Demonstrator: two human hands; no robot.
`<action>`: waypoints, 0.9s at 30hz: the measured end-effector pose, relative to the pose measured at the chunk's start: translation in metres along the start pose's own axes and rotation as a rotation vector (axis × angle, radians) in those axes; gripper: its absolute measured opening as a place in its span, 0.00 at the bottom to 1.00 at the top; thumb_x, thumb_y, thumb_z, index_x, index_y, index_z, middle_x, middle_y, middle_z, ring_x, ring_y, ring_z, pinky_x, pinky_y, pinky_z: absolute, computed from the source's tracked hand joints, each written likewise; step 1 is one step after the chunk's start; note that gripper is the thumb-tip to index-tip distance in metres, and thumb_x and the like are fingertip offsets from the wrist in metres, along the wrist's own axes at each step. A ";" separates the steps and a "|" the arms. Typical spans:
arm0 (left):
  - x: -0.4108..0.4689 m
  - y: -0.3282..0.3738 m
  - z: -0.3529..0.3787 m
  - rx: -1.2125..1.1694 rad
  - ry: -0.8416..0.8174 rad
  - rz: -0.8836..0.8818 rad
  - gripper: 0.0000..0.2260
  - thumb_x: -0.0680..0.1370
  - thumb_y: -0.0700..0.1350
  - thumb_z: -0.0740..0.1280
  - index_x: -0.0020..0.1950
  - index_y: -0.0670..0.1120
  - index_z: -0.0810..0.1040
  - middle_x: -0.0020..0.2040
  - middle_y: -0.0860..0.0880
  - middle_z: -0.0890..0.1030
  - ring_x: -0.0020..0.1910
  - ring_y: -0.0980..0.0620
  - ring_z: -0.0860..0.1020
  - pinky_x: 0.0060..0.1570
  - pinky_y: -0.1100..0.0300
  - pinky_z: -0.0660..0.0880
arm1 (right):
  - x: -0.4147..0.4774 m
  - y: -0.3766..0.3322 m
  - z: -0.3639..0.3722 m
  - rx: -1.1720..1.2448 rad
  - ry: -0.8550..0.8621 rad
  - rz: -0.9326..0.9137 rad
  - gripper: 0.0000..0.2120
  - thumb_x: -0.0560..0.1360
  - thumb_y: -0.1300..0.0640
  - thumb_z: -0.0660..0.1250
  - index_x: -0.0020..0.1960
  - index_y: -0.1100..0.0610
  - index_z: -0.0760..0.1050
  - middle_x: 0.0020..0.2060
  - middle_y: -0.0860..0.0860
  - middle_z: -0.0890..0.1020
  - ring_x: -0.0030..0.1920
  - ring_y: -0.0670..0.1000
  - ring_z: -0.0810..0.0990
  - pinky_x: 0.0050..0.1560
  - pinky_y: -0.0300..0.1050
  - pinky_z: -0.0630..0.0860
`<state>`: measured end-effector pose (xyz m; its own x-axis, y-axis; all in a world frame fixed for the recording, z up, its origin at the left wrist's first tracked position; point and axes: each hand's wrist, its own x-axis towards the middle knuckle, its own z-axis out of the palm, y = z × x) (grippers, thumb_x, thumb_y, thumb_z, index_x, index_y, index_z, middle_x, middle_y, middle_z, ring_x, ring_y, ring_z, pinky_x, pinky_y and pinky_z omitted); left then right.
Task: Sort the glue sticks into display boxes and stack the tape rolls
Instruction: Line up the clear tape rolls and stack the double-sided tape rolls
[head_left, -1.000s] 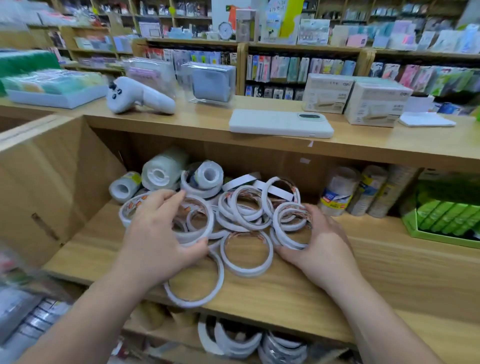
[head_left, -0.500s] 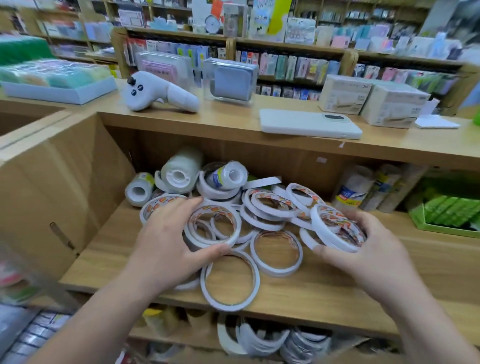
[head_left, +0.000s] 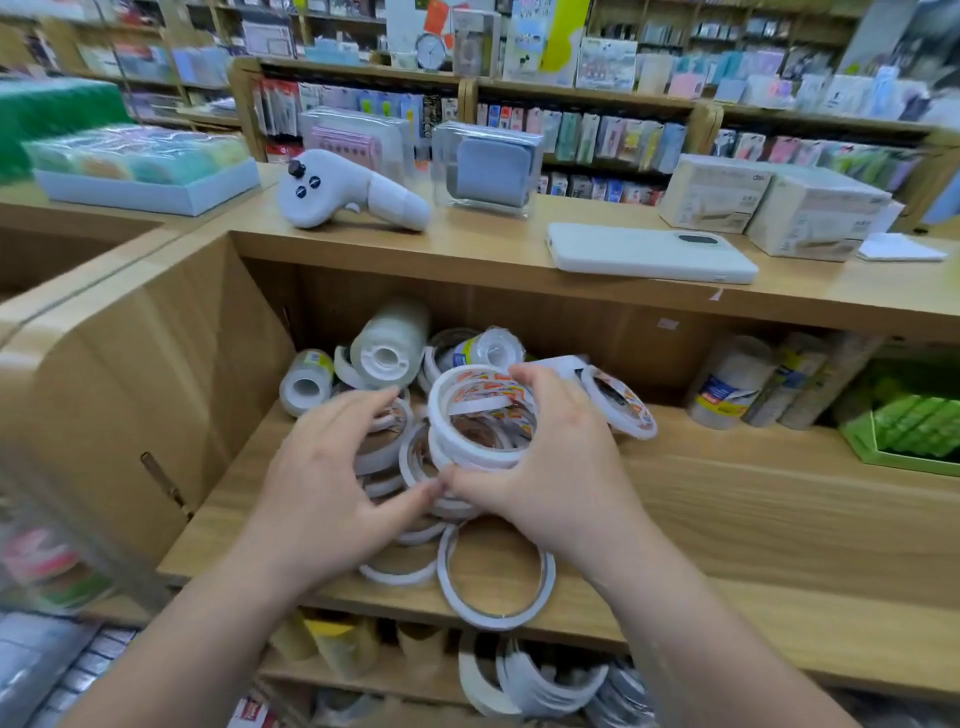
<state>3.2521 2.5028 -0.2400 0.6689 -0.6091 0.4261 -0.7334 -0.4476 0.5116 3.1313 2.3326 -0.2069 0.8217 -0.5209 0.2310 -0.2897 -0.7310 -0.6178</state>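
Stationery shop, with blurred racks of goods behind. A wooden shelf (head_left: 727, 499) sits under a tabletop (head_left: 493, 244). On the tabletop are a white controller (head_left: 343, 195), a white phone (head_left: 649, 254) and two cardboard boxes (head_left: 769, 205).

On the shelf's left half, loose rolls (head_left: 496, 577) lie flat and overlapping. Fat clear rolls (head_left: 387, 343) lie behind them, near the back wall.

The right hand (head_left: 550, 467) curls round a stack (head_left: 478, 415) of thin tape rolls, held just over the pile. The left hand (head_left: 332, 483) is spread with straight fingers over the loose rolls, its thumb tip touching the stack.

A green tray (head_left: 909, 421) sits at the shelf's right end. More rolls (head_left: 545, 680) lie on the shelf below.
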 end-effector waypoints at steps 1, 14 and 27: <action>0.004 0.000 -0.005 -0.016 0.029 -0.006 0.35 0.68 0.64 0.67 0.70 0.47 0.75 0.65 0.50 0.78 0.66 0.50 0.75 0.66 0.54 0.71 | 0.002 -0.002 0.004 -0.036 0.001 -0.018 0.49 0.58 0.31 0.74 0.74 0.46 0.62 0.65 0.44 0.70 0.68 0.49 0.68 0.69 0.47 0.68; 0.101 -0.009 0.000 0.198 0.009 -0.352 0.37 0.72 0.68 0.67 0.72 0.45 0.68 0.64 0.41 0.78 0.64 0.38 0.74 0.60 0.48 0.74 | -0.010 0.011 0.004 -0.286 0.165 -0.132 0.40 0.73 0.23 0.50 0.76 0.47 0.66 0.60 0.47 0.68 0.62 0.50 0.71 0.59 0.50 0.74; 0.085 -0.018 -0.007 0.031 0.166 -0.470 0.32 0.65 0.66 0.73 0.62 0.48 0.76 0.51 0.46 0.82 0.55 0.42 0.79 0.52 0.52 0.75 | 0.071 0.007 -0.023 -0.321 0.133 0.091 0.25 0.77 0.33 0.59 0.66 0.46 0.77 0.56 0.44 0.83 0.63 0.55 0.72 0.60 0.54 0.67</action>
<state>3.3227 2.4639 -0.2075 0.9363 -0.2253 0.2696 -0.3498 -0.6694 0.6554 3.1765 2.2801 -0.1771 0.7208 -0.6274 0.2946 -0.5156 -0.7694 -0.3771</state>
